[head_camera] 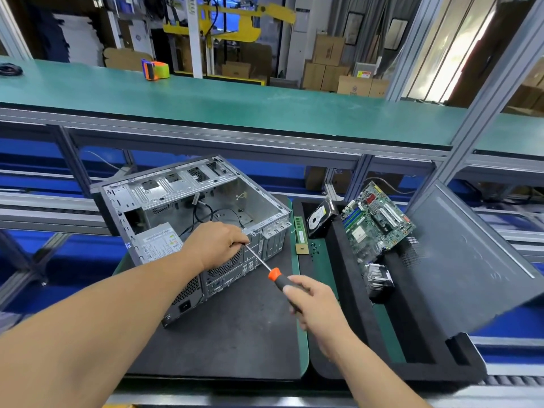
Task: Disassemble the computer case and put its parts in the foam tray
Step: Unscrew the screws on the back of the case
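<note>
The open grey computer case [164, 195] lies on its side on a black mat, its power supply [160, 241] still inside at the near left. My left hand [219, 241] rests on the case's rear edge, fingers pinched around the tip of the screwdriver shaft. My right hand [312, 304] grips the black-and-orange screwdriver [275, 275], which points up-left at the rear panel. To the right stands the black foam tray [356, 290] holding a hard drive [319, 217], a motherboard [375, 219] and a heatsink [378, 279].
A RAM stick [300, 231] and small screws [315, 247] lie on the green strip between mat and tray. The case's dark side panel [471, 254] leans over the tray's right side. A green shelf [235, 98] with a tape dispenser [154, 69] runs above.
</note>
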